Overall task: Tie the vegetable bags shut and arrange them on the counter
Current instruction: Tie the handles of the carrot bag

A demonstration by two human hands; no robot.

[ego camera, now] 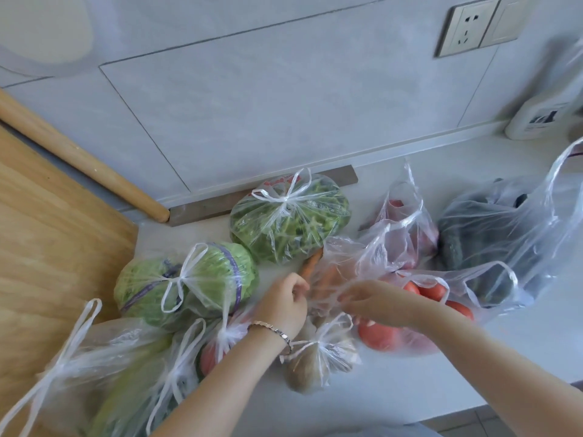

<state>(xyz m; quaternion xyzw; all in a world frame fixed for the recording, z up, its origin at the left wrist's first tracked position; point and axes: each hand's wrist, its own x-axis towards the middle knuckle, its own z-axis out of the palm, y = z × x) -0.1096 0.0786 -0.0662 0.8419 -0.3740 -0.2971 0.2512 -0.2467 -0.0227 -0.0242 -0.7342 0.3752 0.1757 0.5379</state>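
A clear plastic bag of carrots (325, 272) lies open in the middle of the white counter (520, 351). My left hand (284, 302) pinches its left handle and my right hand (375, 302) holds its right handle. Knotted bags lie around: green beans (288, 220), cabbages (189, 279), potatoes (315, 357), and a pale long vegetable (126, 383) at the lower left. Untied bags lie to the right: tomatoes (432, 294), a reddish vegetable (400, 234) and dark green cucumbers (485, 247).
A wooden cutting board (47, 231) covers the left side, with a rolling pin (82, 159) against the tiled wall. A metal strip (214, 205) lies at the wall's foot. A white bottle (539, 118) stands at the far right under a wall socket (467, 26).
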